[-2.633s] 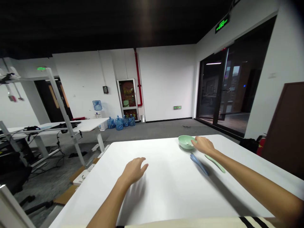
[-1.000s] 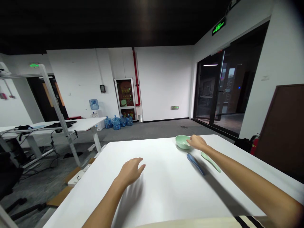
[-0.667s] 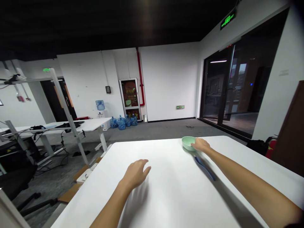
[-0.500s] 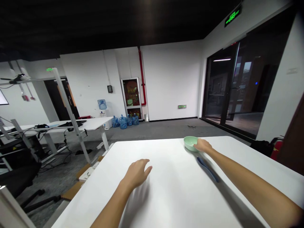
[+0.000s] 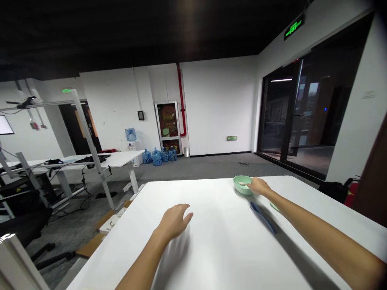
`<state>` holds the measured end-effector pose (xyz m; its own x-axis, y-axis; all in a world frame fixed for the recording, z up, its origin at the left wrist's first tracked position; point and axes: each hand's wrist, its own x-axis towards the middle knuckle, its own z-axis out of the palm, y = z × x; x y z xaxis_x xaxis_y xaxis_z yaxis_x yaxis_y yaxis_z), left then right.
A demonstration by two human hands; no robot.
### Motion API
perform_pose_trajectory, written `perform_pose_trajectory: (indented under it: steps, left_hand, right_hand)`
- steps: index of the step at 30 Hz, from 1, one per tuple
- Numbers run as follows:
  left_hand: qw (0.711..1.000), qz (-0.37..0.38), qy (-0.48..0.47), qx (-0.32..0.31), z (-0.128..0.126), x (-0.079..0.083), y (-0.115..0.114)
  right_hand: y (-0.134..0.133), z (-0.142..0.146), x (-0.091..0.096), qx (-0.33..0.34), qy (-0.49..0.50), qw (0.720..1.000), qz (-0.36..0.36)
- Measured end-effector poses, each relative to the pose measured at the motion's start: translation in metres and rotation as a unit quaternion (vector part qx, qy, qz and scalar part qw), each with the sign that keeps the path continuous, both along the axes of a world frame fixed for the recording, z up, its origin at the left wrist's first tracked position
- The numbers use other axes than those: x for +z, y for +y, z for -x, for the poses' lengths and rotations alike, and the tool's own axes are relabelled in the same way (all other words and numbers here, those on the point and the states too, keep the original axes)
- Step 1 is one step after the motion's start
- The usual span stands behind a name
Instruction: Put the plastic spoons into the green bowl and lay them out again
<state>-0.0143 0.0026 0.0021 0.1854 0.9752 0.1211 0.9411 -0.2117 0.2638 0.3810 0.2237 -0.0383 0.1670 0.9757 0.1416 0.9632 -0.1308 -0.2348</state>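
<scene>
A light green bowl [image 5: 238, 191] sits near the far edge of the white table [image 5: 211, 233]. My right hand [image 5: 259, 186] is closed on its right rim, with the thumb reaching inside. Within the bowl, a small pale piece [image 5: 242, 183] shows beside the thumb; its kind is unclear. A dark blue, long curved utensil [image 5: 263, 217] lies on the table below that hand. Partly hidden by my right forearm is a light green thing [image 5: 274, 206]. To the left, my left hand [image 5: 173, 221] hovers over the tabletop with fingers apart, holding nothing.
Open cardboard boxes [image 5: 90, 243] with white contents stand by the table's left edge. Beyond are a second white desk [image 5: 123, 158], a black chair [image 5: 24, 225] and several blue water bottles [image 5: 156, 156]. A glass door [image 5: 308, 112] is at the right.
The pale piece now shows more clearly in the bowl. A green thing has come into view beside my right forearm. My left hand has stayed almost still. The view has tilted slightly.
</scene>
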Motion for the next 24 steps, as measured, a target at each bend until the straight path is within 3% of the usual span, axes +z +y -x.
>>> perform_pose_trajectory:
  steps: [6,10,15,20,24]
  left_hand:
    - [1.0,-0.001,0.005,-0.008,-0.001,0.0,-0.002]
    - [1.0,-0.005,0.009,-0.01,-0.002,-0.001,-0.004]
    - [1.0,-0.007,0.016,-0.009,-0.003,-0.001,-0.006]
    - [1.0,-0.002,0.016,-0.013,-0.004,0.001,-0.009]
    - [1.0,0.002,0.015,-0.01,-0.005,0.003,-0.012]
  right_hand:
    - [-0.053,-0.006,0.035,0.046,0.003,0.999,-0.01]
    - [-0.09,-0.009,0.042,0.069,0.03,0.997,0.008]
    - [-0.125,-0.003,0.025,0.111,0.101,0.983,0.106]
    - [-0.137,0.002,-0.003,0.122,0.103,0.977,0.138]
    - [-0.142,0.004,-0.012,0.119,0.097,0.976,0.152]
